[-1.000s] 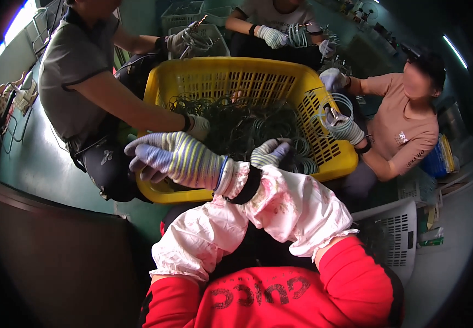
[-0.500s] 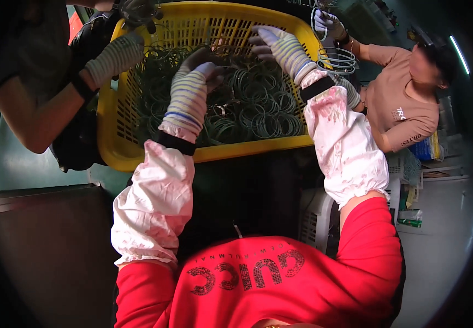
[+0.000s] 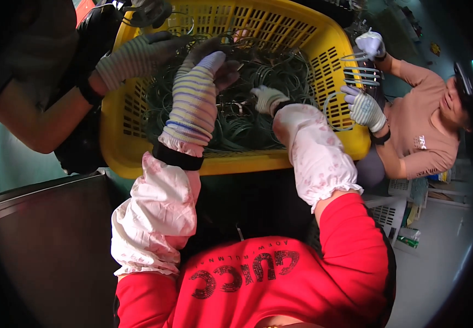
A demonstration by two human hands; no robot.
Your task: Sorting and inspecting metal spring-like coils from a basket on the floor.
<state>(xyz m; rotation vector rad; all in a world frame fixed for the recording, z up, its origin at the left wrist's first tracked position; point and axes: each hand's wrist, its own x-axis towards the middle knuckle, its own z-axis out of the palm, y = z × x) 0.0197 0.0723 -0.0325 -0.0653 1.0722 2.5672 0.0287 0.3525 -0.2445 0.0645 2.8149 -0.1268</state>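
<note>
A yellow slotted basket [image 3: 236, 165] holds a tangled heap of thin grey-green rings [image 3: 250, 139]. My left hand [image 3: 201, 79], in a striped glove with dark fingers, is over the left middle of the heap. Its fingers are curled; a small light tip shows beside them, but what they hold cannot be made out. Reaching down among the rings to the right is my right hand [image 3: 269, 99], in a pale glove. Its fingers point left and are mostly lost in shadow and rings.
At the left, another person's gloved hand [image 3: 138, 57] reaches into the basket near my left hand. A co-worker [image 3: 425, 120] at the right holds looped pale tubing [image 3: 362, 74] over the basket's rim. A dark panel [image 3: 51, 229] stands at lower left, a white slotted crate [image 3: 386, 216] at lower right.
My right hand has come down and left from the basket's far right into the rings. My left hand has shifted slightly right and up. The neighbour's hand has reached further in.
</note>
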